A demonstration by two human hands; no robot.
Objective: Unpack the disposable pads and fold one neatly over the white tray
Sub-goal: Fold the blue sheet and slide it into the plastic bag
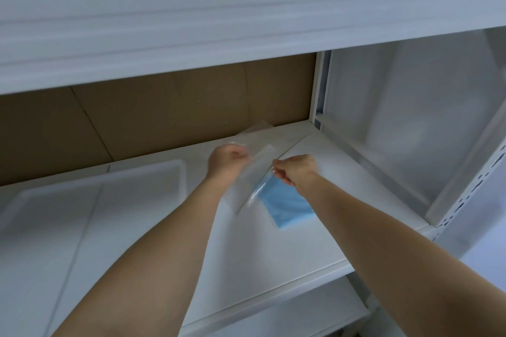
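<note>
A clear plastic pack holding folded blue disposable pads is held over the white shelf. My left hand grips the pack's upper left part. My right hand pinches the pack's edge at the right, just above the blue pads. The blue stack shows below the right hand, its upper part hidden by the plastic and my fingers. The white tray lies on the shelf to the left of both hands, with nothing in it.
A white shelf board carries everything. Another shelf hangs low overhead. Brown cardboard forms the back wall. A white upright with slots stands at the right, and a lower shelf shows beneath.
</note>
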